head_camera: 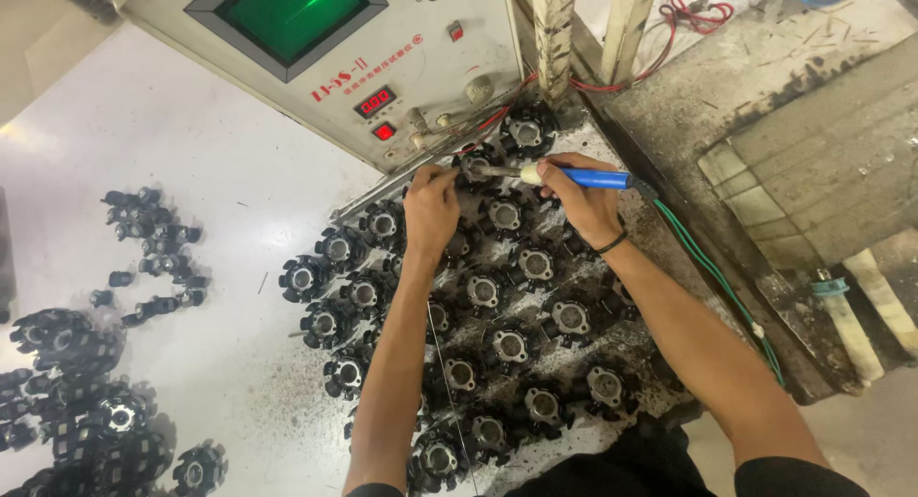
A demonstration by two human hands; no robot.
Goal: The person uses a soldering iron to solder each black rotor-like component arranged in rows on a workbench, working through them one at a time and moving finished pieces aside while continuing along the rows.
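My right hand [579,202] grips a soldering iron with a blue handle [598,179], its metal tip pointing left onto a black round motor stator [475,164] near the machine's base. My left hand [429,207] pinches something thin at that same stator; a fine wire [442,353] runs down along my left forearm. Several more black stators with metal centres [512,344] lie in rows on the white table beneath my arms.
A beige tester box with a green screen [292,14] and red display stands at the back. Loose black stators and small parts [153,239] lie at the left. A green cable [712,272] trails from the iron. A grimy concrete ledge [765,105] borders the right.
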